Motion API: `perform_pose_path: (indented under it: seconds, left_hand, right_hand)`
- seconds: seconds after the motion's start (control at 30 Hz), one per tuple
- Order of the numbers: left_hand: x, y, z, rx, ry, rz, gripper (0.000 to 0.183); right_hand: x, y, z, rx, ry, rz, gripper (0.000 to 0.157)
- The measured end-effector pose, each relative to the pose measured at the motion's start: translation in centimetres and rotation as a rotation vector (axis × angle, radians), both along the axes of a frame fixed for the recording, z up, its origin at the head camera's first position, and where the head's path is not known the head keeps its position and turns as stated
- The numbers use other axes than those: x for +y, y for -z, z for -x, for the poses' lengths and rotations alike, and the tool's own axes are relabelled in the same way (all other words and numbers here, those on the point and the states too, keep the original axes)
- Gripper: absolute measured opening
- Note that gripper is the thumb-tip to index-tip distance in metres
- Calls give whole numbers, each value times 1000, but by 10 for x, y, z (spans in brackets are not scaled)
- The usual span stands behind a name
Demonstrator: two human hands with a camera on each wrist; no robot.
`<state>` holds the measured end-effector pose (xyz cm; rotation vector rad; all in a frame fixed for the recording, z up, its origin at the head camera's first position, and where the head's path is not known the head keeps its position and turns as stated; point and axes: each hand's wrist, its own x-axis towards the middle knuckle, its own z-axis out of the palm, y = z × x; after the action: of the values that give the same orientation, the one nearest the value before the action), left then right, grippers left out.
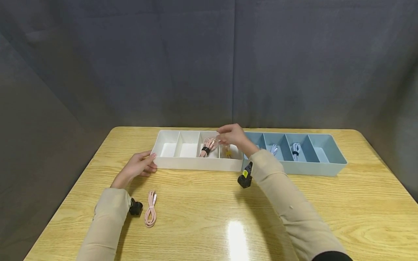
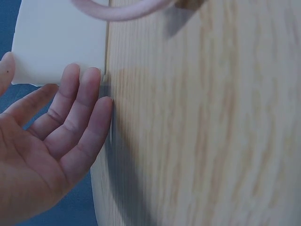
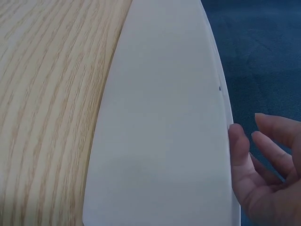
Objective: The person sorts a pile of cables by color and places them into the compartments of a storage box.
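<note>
My left hand (image 1: 138, 166) touches the left end of a long white divided box (image 1: 192, 164), its fingers loosely bent against the end wall in the left wrist view. Over the box's right half hovers my right hand (image 1: 233, 136), thumb near the rim and fingers apart, with nothing seen between them in the right wrist view. Just left of its fingertips, a bundled pink cable (image 1: 206, 148) with a black strap lies in one compartment. The rightmost compartment holds another pink cable (image 1: 229, 152) with a yellow tie, partly hidden by the front wall.
A blue divided box (image 1: 310, 168) stands end to end with the white one. Two of its compartments show light blue cables (image 1: 295, 151); my right forearm hides part of it. A coiled pink cable (image 1: 151, 210) lies on the wooden table (image 1: 196, 210) beside my left wrist. Grey curtain hangs behind.
</note>
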<state>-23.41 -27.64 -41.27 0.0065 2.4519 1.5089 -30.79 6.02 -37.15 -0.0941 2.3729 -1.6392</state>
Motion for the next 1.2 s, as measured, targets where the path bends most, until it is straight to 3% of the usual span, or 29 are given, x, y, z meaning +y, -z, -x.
perform_pose_path:
  seconds: [0.17, 0.47, 0.83, 1.2]
  left_hand:
    - [1, 0, 0, -2, -5, 5, 63]
    - [0, 0, 1, -3, -3, 8, 63]
    - [-1, 3, 5, -4, 8, 2, 64]
    - [-1, 3, 8, -10, 11, 3, 65]
  right_hand:
    - [1, 0, -5, -12, 19, 42, 35]
    - [2, -6, -19, 34, -48, 148, 34]
    - [0, -11, -37, 62, -110, 169, 32]
    - [-6, -11, -52, 83, -232, 170, 35]
